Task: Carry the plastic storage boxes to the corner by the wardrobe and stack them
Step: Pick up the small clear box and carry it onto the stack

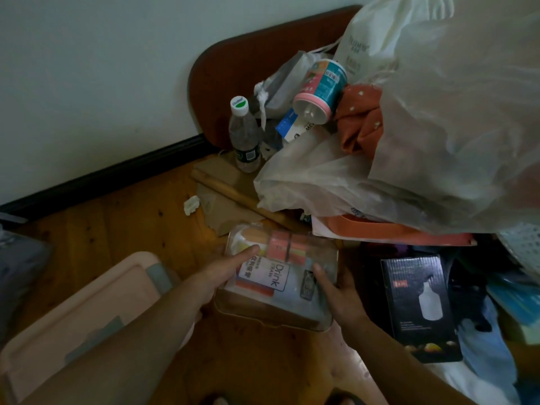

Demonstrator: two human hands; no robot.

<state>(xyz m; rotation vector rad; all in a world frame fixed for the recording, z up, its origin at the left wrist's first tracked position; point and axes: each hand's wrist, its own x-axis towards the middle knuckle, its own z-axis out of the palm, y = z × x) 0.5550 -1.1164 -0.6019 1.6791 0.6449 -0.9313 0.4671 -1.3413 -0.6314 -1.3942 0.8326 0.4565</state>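
Nearest to us, our two forearms reach down over the wooden floor (96,229), and between them we hold a small clear plastic storage box (277,290). Our left hand (225,270) is clamped on its left side, one finger laid flat across the lid, and our right hand (336,287) grips the right edge with the thumb on top; whether the box is lifted clear of the floor we cannot tell. It looks light to us: thin, see-through walls and only small packets inside, one printed "Drink Straw". We judge the shell stiff but a little flexible, smooth enough to slip, and the lid may pop if squeezed, so holding at the two opposite sides, low under the rim, seems the safest place. At lower left, partly under our left arm, lies a larger pink storage box (87,305) with grey latches; this one looks bulkier and would want both hands at its ends. That makes two storage boxes in view, one clear and one pink. Beyond them we count one water bottle (244,135) standing upright, one teal and pink canister (320,87) lying tilted on the pile, one black carton (420,308) with a jug pictured on it, and several white plastic bags (438,127) heaped at right. The wardrobe corner is not in view.
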